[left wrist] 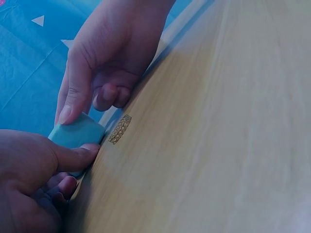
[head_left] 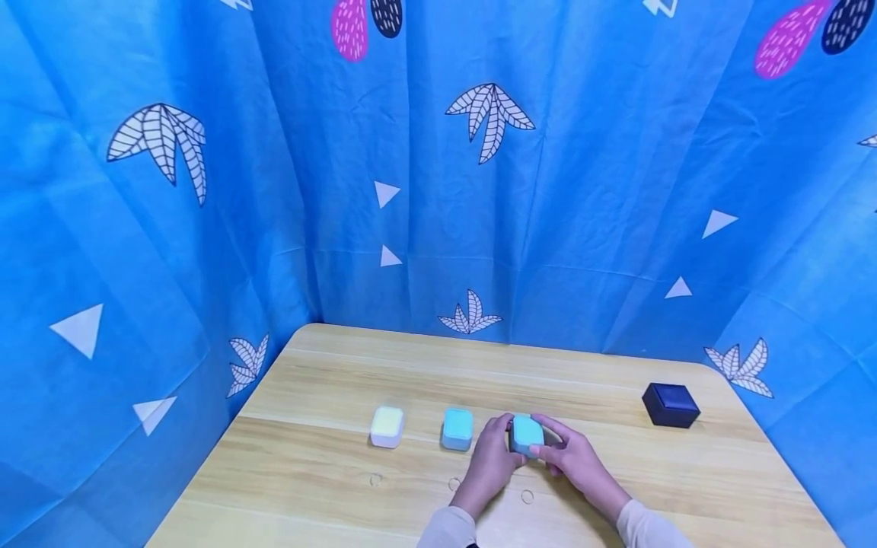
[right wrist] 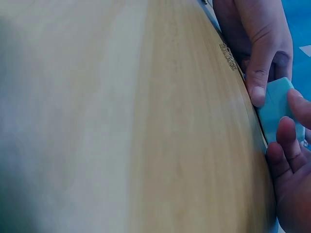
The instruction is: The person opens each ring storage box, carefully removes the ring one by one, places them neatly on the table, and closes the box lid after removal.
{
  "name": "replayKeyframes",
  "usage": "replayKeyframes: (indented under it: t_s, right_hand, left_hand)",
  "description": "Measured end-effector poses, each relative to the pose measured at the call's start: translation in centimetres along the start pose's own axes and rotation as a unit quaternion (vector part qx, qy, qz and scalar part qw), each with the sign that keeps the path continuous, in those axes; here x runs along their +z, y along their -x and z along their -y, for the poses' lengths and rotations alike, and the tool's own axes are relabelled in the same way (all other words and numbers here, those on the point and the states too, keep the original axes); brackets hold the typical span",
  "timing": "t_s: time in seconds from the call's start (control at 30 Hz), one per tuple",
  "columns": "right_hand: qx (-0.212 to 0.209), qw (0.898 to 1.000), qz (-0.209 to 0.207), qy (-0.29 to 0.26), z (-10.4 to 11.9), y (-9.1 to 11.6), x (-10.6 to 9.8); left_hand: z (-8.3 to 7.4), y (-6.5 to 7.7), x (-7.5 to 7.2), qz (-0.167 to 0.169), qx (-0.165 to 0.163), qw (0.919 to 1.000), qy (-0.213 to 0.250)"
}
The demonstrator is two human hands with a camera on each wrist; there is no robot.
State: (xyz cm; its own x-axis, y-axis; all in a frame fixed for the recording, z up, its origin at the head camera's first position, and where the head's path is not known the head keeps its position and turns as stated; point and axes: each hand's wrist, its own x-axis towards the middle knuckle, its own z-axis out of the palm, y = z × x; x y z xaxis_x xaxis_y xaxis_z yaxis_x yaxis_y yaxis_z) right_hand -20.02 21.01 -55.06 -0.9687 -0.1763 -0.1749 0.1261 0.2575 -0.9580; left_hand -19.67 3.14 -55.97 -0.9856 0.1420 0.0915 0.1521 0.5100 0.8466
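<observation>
A small turquoise ring box (head_left: pixel 527 434) stands on the table between both hands. My left hand (head_left: pixel 489 457) grips its left side, thumb at the near lower edge and fingers toward the back. From the right, my right hand (head_left: pixel 578 458) holds it, thumb on the near corner and a finger at the far one. The lid looks closed. A patterned gold ring (left wrist: pixel 120 129) lies on the wood just in front of this box; in the right wrist view the same ring (right wrist: pixel 227 57) is near the left thumb.
Left of the hands stand another turquoise box (head_left: pixel 457 428) and a white box (head_left: pixel 387 426). Two more rings lie before them, the middle ring (head_left: pixel 454 484) beside my left wrist. A dark blue box (head_left: pixel 671 405) sits far right. Blue curtain (head_left: pixel 438 190) surrounds the wooden table (head_left: pixel 308 426).
</observation>
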Motion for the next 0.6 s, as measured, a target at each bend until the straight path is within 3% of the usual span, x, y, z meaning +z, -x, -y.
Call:
replayKeyframes:
  t_s: [0.33, 0.6]
  right_hand:
    - [-0.021, 0.999, 0.02, 0.019, 0.0, 0.0, -0.4]
    - [-0.062, 0.994, 0.035, 0.082, 0.1, 0.1, -0.7]
  left_hand:
    - [-0.1, -0.1, 0.0, 0.013, 0.0, 0.9995, -0.028]
    - [-1.0, 0.1, -0.6, 0.022, 0.001, 0.9991, -0.035]
